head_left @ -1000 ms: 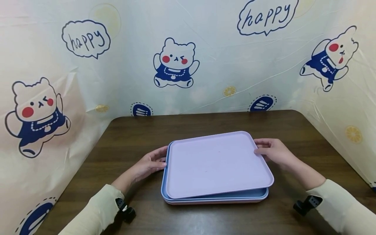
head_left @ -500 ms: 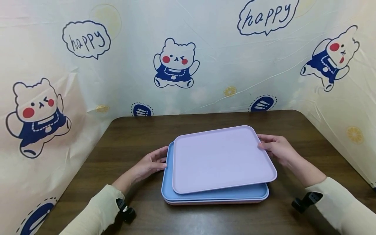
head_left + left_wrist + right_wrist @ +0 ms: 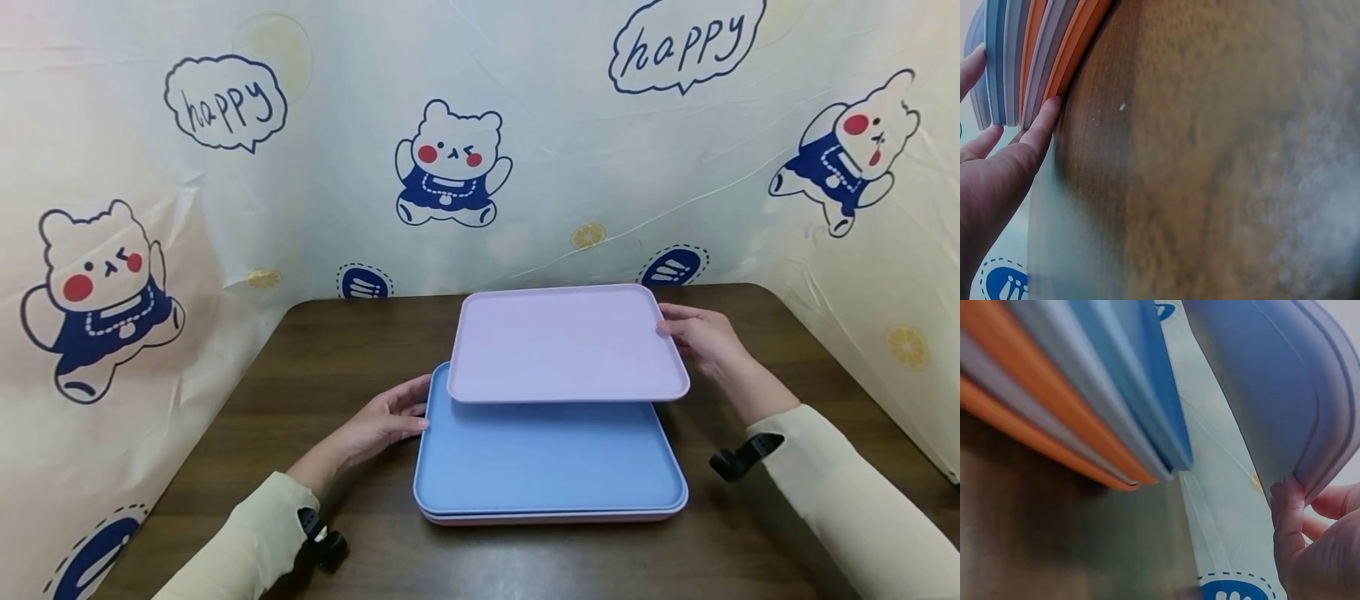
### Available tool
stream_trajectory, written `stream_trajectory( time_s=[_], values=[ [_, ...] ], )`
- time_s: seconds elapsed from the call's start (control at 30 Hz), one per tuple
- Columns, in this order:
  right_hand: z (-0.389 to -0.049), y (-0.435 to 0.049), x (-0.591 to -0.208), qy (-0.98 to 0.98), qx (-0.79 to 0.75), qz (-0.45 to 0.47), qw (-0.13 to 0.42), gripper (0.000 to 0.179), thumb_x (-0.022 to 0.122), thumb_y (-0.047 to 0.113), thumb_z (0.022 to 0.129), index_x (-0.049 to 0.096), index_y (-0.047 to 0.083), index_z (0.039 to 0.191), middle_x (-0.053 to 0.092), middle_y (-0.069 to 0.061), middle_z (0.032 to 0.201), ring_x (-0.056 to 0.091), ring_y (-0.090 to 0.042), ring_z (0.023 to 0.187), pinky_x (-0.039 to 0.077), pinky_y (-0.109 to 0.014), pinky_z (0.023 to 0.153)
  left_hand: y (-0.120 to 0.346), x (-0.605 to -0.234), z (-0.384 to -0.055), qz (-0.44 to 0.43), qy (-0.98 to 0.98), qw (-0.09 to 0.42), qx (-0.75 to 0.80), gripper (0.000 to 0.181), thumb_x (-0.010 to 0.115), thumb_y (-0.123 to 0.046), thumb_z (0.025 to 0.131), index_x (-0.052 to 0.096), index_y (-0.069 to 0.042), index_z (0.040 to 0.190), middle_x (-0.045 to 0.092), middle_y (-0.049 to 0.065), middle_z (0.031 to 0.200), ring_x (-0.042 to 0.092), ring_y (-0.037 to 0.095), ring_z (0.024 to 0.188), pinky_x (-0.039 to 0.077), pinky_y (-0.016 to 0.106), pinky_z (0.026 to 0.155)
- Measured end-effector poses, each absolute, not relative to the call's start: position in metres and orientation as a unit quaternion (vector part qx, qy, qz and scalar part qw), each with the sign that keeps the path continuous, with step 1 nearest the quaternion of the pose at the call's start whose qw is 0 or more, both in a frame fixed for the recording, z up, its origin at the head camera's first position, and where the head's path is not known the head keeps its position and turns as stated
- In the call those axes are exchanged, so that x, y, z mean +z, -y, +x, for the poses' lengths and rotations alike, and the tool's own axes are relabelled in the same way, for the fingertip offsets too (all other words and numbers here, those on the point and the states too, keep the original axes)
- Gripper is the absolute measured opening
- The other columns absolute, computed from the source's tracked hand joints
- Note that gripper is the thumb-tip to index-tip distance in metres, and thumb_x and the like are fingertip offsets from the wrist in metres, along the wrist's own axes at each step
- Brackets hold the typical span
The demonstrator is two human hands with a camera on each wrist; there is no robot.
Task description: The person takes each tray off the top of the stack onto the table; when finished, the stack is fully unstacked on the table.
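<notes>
A lilac tray (image 3: 566,346) is raised over the far part of a stack of trays. My right hand (image 3: 703,337) pinches its right edge, fingers under the rim and thumb on top; the right wrist view shows its underside above the stack. A light blue tray (image 3: 555,467) tops the stack, largely uncovered in front. Below it, an orange tray (image 3: 1080,47) and others show as coloured rims in the left wrist view. At the stack's left side, my left hand (image 3: 375,425) rests its extended fingertips and thumb against the rims.
The stack lies on a dark brown wooden table (image 3: 352,533). Behind and at both sides hangs a pale cloth (image 3: 555,183) printed with cartoon bears. Cream sleeves carry a black wrist camera (image 3: 746,457) on each arm.
My right hand has lifted the lilac tray up and away toward the table's far side, uncovering the blue tray. The left hand has stayed at the stack's left side.
</notes>
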State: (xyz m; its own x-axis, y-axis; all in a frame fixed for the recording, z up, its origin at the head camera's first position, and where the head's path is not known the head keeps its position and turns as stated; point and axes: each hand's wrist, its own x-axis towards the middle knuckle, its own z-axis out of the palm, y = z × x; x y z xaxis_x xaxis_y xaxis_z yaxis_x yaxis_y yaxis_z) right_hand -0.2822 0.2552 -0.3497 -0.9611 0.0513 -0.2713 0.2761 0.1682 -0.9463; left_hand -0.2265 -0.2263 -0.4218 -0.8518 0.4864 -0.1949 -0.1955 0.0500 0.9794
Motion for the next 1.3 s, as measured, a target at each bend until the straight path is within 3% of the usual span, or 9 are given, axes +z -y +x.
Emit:
stream_trajectory(
  time_s=[0.1,0.33,0.63,0.97,1.3],
  values=[
    [-0.298,-0.250,-0.346,-0.753,-0.643,0.118,0.073,0.055,0.058,0.018,0.098,0.039,0.012,0.149,0.040,-0.017,0.148,0.054,-0.027,0.112,0.050,-0.034,0.091,0.227,-0.422,-0.227,0.113,-0.681,0.250,0.679,0.077,0.067,-0.009,0.091,0.023,-0.011,0.154,0.022,0.014,0.158,0.038,0.035,0.136,0.043,0.041,0.101],
    [-0.334,-0.237,-0.343,-0.754,-0.638,0.150,0.047,0.051,0.061,0.017,0.097,0.046,0.012,0.145,0.049,-0.015,0.141,0.061,-0.016,0.093,0.052,-0.029,0.084,0.227,-0.421,-0.227,0.119,-0.676,0.254,0.682,0.078,0.067,-0.007,0.091,0.023,-0.009,0.154,0.023,0.015,0.157,0.038,0.035,0.135,0.043,0.041,0.101],
    [-0.368,-0.225,-0.350,-0.749,-0.635,0.188,0.036,0.045,0.061,0.012,0.095,0.053,0.009,0.140,0.058,-0.010,0.121,0.060,-0.016,0.086,0.053,-0.025,0.073,0.227,-0.421,-0.227,0.114,-0.681,0.254,0.677,0.077,0.066,-0.008,0.091,0.022,-0.009,0.154,0.021,0.015,0.158,0.035,0.036,0.137,0.042,0.041,0.101],
    [-0.380,-0.222,-0.360,-0.756,-0.628,0.181,0.040,0.045,0.060,0.008,0.095,0.052,0.005,0.140,0.058,-0.012,0.121,0.059,-0.013,0.078,0.051,-0.022,0.065,0.227,-0.421,-0.226,0.117,-0.683,0.253,0.675,0.075,0.066,-0.007,0.091,0.024,-0.009,0.154,0.022,0.016,0.157,0.036,0.036,0.136,0.043,0.041,0.101],
    [-0.383,-0.229,-0.373,-0.768,-0.615,0.175,0.043,0.046,0.064,0.020,0.096,0.054,0.005,0.138,0.058,-0.013,0.125,0.058,-0.016,0.087,0.051,-0.023,0.071,0.227,-0.422,-0.226,0.120,-0.682,0.252,0.676,0.075,0.066,-0.008,0.091,0.025,-0.009,0.153,0.024,0.016,0.157,0.037,0.036,0.135,0.043,0.042,0.101]
  ],
)
